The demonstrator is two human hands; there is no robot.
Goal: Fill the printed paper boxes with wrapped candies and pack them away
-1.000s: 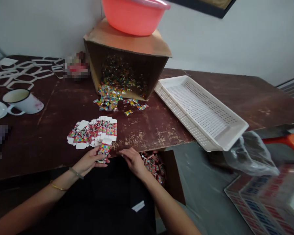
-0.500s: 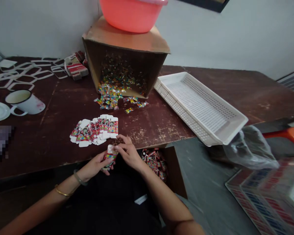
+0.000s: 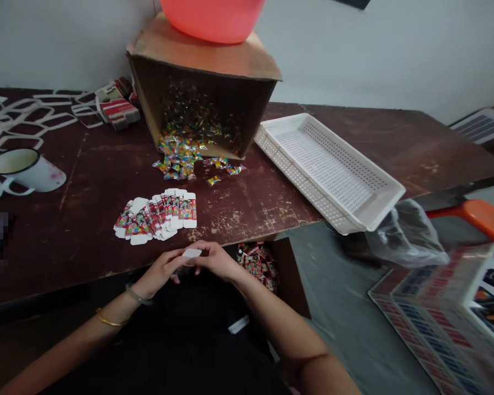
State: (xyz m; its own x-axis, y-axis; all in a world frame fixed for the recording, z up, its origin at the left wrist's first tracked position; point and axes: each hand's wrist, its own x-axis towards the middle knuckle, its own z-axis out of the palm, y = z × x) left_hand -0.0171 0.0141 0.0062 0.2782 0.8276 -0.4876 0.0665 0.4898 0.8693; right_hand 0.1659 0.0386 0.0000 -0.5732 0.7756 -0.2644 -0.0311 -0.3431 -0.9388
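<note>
Between my two hands, just off the table's front edge, is a small candy box [image 3: 192, 253] with its white end flap facing up. My left hand [image 3: 163, 270] pinches it from the left side. The fingers of my right hand [image 3: 216, 260] close on it from the right, and most of its printed sides are hidden by the fingers. Beyond my hands, a fanned pile of flat red-and-white candy boxes [image 3: 158, 215] lies on the table. Farther back, wrapped candies [image 3: 181, 156] spill out of a cardboard box [image 3: 208, 60] lying on its side.
A white perforated tray [image 3: 333, 170] juts over the table's right edge. Below the table, an open carton [image 3: 290, 274] holds red filled packets [image 3: 258, 263]. An enamel mug [image 3: 31, 171] stands at left; a pink basin [image 3: 214, 19] sits on the cardboard box. A plastic crate [image 3: 436, 307] stands at right.
The small box has turned so its white flap end now faces up. My right hand has come down and closed against it. The whole view has shifted slightly.
</note>
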